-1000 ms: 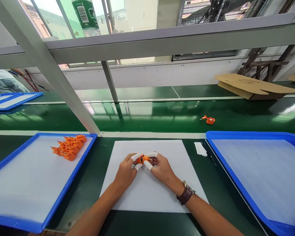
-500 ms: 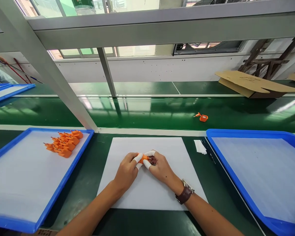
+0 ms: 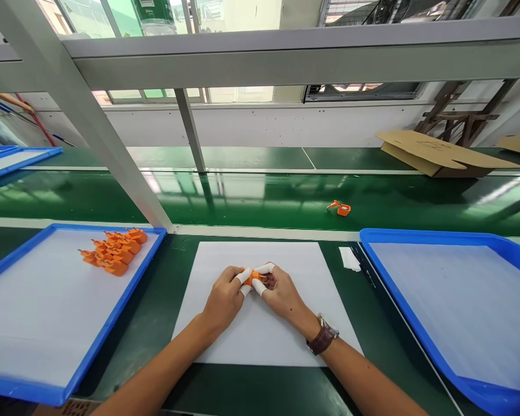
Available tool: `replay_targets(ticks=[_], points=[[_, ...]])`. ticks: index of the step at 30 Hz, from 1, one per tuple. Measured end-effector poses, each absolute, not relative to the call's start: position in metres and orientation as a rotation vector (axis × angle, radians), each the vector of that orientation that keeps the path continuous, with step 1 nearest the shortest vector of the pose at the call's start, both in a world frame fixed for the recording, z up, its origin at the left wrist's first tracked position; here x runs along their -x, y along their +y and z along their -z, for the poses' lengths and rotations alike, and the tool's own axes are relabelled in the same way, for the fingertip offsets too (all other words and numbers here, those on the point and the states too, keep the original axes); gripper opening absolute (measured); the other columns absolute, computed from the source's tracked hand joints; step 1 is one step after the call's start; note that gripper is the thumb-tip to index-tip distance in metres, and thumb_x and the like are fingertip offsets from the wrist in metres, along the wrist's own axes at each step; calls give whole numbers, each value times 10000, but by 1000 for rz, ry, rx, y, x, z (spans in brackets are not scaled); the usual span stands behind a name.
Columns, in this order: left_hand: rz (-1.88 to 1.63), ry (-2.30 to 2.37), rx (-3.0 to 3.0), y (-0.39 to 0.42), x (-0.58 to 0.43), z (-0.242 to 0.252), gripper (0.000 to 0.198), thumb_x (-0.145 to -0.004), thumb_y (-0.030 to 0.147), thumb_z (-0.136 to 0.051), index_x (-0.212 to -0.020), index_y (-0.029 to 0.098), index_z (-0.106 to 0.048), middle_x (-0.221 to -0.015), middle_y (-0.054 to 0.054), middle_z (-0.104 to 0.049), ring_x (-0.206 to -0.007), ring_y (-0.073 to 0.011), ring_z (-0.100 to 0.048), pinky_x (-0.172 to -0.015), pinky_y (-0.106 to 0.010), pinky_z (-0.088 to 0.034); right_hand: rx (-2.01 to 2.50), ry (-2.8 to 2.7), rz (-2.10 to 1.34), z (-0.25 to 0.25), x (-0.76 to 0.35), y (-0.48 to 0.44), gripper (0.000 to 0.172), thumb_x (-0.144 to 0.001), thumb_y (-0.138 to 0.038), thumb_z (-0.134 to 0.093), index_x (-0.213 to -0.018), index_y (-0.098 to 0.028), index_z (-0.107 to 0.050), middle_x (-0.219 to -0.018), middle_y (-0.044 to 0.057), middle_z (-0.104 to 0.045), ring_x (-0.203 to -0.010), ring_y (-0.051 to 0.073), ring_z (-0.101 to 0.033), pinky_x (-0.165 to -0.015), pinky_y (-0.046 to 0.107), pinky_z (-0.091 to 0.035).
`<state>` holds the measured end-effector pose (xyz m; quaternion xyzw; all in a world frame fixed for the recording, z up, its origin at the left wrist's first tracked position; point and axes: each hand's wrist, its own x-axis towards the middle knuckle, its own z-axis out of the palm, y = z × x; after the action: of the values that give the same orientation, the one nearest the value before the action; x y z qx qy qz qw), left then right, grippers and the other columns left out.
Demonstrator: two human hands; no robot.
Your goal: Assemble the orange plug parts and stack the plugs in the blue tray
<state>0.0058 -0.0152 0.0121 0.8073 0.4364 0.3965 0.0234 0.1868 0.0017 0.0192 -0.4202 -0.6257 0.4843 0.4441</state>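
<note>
A small orange plastic part (image 3: 254,277) is pinched between my two hands, above a white sheet (image 3: 260,329). My left hand (image 3: 226,294) has its fingers closed on the part's left side. From the other side, my right hand (image 3: 281,292) grips it with thumb and forefinger. White finger covers wrap the thumbs and forefingers of both hands. Much of the part is hidden by the fingers. To the left, several similar orange parts (image 3: 115,251) lie in rows on a white-lined blue tray (image 3: 112,323).
Another blue tray (image 3: 409,332) lies to the right, beside a scrap of white paper (image 3: 350,259). Beyond the pale rail, an orange part (image 3: 340,208) rests on the green belt (image 3: 242,202). A cardboard box (image 3: 442,153) stands behind it. A slanted metal post (image 3: 108,133) rises at left.
The camera view has tilted up slightly. The orange part on the green belt has moved left. Both hands keep their hold on the small part, nearly unmoved.
</note>
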Motion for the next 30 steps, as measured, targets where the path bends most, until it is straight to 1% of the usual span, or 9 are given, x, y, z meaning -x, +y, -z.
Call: replay_targets(ticks=[5, 8, 12, 15, 19, 22, 24, 26, 30], points=[[-1221, 1341, -2546, -13, -9, -11, 343, -918, 83, -524, -1237, 203, -567, -1099, -102, -614, -964, -220, -644, -754, -366, -611, 1062, -1485, -1494, -23, -193, 15, 168, -783, -243, -664, -938, -182, -636, -804, 20, -677, -691, 177, -631, -607, 289, -500], [-1217, 1304, -2577, -12, -10, -11, 366, -919, 57, -495, -1252, 199, -549, -1093, -105, -608, -958, -217, -635, -739, -360, -608, 1007, -1495, -1576, -23, -197, 20, 162, -773, -223, -665, -925, -180, -629, -785, 17, -683, -681, 175, -634, -590, 280, -489], [-1206, 1250, -2529, -12, -9, -12, 396, -924, 62, -514, -1288, 217, -517, -1127, -97, -596, -1000, -209, -623, -795, -369, -602, 1014, -1540, -1478, -20, -198, 20, 142, -782, -205, -645, -921, -189, -624, -832, 24, -695, -724, 179, -645, -605, 278, -489], [-1189, 1266, -2447, -11, -9, -14, 404, -921, 83, -543, -1295, 233, -512, -1162, -88, -586, -1045, -212, -612, -840, -385, -592, 1029, -1537, -1432, -20, -199, 19, 136, -803, -226, -650, -932, -196, -618, -855, 28, -699, -740, 184, -656, -619, 284, -504], [-1155, 1302, -2357, -11, -11, -17, 393, -910, 114, -580, -1278, 247, -535, -1175, -78, -589, -1083, -224, -600, -894, -420, -571, 940, -1508, -1559, -26, -203, 19, 156, -866, -300, -639, -974, -188, -624, -773, 28, -693, -706, 192, -663, -620, 298, -529], [-1168, 1330, -2277, -11, -13, -19, 371, -909, 148, -598, -1262, 256, -560, -1185, -75, -596, -1088, -223, -604, -908, -425, -566, 911, -1487, -1554, -30, -205, 19, 212, -887, -356, -644, -1004, -180, -627, -731, 23, -689, -694, 195, -668, -631, 302, -536], [-1189, 1333, -2166, -11, -12, -21, 355, -906, 190, -613, -1253, 259, -572, -1203, -76, -598, -1087, -222, -612, -921, -431, -566, 927, -1448, -1538, -31, -206, 19, 252, -913, -417, -613, -979, -174, -623, -682, 14, -676, -634, 185, -658, -610, 299, -530], [-1223, 1293, -1933, -10, -9, -22, 354, -895, 237, -639, -1244, 244, -574, -1220, -85, -606, -1092, -225, -629, -952, -441, -563, 957, -1378, -1546, -32, -205, 20, 311, -944, -471, -553, -934, -166, -611, -622, 5, -652, -564, 173, -636, -579, 295, -518], [-1204, 1162, -1403, -6, 2, -26, 404, -860, 299, -704, -1228, 189, -578, -1229, -134, -647, -1152, -273, -638, -1033, -482, -518, 1001, -1305, -1559, -33, -206, 21, 348, -956, -484, -510, -907, -152, -605, -596, 4, -640, -530, 162, -618, -557, 284, -501]])
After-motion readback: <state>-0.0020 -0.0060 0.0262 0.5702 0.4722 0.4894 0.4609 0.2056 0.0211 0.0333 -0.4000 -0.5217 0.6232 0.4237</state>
